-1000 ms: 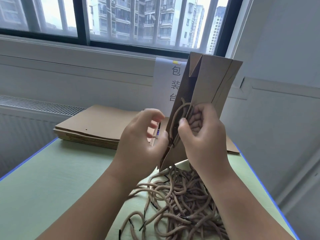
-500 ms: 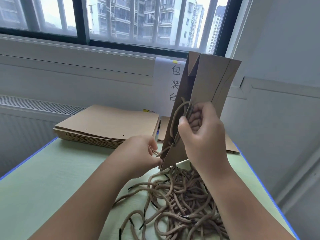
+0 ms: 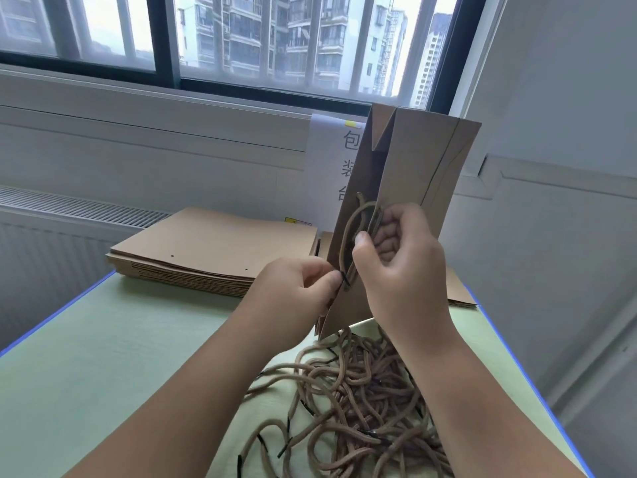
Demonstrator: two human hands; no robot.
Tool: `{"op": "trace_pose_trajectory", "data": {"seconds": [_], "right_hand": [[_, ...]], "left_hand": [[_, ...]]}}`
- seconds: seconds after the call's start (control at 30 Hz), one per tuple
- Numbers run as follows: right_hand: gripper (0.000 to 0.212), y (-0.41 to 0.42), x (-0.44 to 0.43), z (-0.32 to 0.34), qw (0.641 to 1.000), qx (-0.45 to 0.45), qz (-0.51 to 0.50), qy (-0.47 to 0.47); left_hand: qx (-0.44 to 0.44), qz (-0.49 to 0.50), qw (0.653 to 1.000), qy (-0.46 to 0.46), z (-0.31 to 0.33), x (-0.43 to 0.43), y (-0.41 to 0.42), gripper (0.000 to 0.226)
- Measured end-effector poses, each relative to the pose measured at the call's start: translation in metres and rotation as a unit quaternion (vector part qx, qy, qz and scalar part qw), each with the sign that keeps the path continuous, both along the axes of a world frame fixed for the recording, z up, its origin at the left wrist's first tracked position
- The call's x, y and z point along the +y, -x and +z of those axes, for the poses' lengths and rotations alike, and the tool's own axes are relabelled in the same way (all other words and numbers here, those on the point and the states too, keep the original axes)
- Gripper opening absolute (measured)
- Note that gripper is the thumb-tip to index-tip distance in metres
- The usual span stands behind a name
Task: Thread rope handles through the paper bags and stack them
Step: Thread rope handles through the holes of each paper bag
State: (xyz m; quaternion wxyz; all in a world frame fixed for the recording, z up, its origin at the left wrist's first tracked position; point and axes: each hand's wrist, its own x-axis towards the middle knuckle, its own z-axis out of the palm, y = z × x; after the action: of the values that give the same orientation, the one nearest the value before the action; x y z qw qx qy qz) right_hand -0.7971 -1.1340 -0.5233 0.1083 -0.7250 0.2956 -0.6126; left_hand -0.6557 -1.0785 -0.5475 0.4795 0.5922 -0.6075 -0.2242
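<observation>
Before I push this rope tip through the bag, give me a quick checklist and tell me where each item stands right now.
1. Bag steady: the right hand grips the paper bag and holds it upright. Ok.
2. Tip in hand: the left hand pinches the black tip right at the bag. Ok.
3. Tip lined up with a hole: the hole is hidden by fingers. Cannot tell.
4. Rope loop under control: the right thumb pins it on the bag. Ok.
5. Spare ropes near: the rope pile lies just below the bag. Ok.
</observation>
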Motion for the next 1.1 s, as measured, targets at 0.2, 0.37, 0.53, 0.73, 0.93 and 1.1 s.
{"op": "trace_pose_trajectory", "data": {"seconds": [0.2,0.37,0.53,0.73,0.93,1.1], "right_hand": [[0.012,-0.002,-0.001,-0.001,1.0,0.008,-0.003,0.007],[0.013,0.001,-0.004,-0.001,1.0,-0.008,-0.004,-0.02],[0.02,0.005,-0.005,-0.006,0.999,-0.021,0.004,-0.044],[0.022,0.006,-0.01,-0.011,0.998,-0.001,-0.035,-0.046],[0.018,0.007,-0.01,-0.012,0.999,0.0,-0.033,-0.042],[0.017,0.009,-0.007,-0.009,0.998,-0.001,-0.037,-0.043]], "left_hand": [[0.049,0.007,0.997,0.06,-0.005,-0.002,0.013,0.044],[0.028,0.041,0.996,0.072,-0.011,-0.007,0.023,0.038],[0.058,-0.001,0.995,0.077,-0.018,-0.014,0.031,0.046],[0.026,0.032,0.998,0.05,-0.023,-0.017,0.039,0.036],[0.025,0.057,0.998,0.022,-0.026,-0.023,0.04,0.031],[-0.066,0.041,0.992,0.099,-0.017,-0.016,0.051,0.037]]}}
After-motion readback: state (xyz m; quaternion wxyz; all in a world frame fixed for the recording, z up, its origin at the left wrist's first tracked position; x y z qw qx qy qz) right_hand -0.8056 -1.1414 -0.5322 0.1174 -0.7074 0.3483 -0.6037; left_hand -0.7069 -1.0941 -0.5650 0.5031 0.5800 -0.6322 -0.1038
